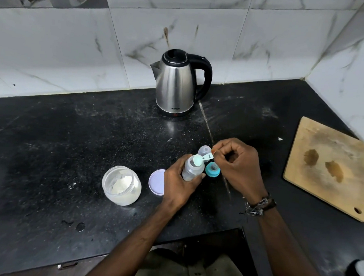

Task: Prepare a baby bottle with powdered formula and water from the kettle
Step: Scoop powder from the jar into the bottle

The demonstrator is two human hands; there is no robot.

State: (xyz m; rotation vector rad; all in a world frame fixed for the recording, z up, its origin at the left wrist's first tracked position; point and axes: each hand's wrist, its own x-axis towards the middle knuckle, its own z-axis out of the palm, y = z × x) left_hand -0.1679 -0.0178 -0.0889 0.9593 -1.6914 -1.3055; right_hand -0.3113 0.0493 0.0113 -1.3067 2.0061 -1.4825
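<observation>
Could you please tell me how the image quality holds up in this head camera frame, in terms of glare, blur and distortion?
Head view: wide-angle bending curves the wall tiles and counter edge; glare streaks the kettle, its reflection showing on the counter; the right edge by the cutting board smears; the hands and bottle stay fairly sharp.

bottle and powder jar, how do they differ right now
The bottle is tall and narrow; the powder jar is squat and wide. The left hand grips the bottle, tilted, while the jar stands alone and upright on the counter, left of its lid. The right hand holds a scoop at the bottle's mouth; nothing is at the jar's. Both are open and translucent.
</observation>
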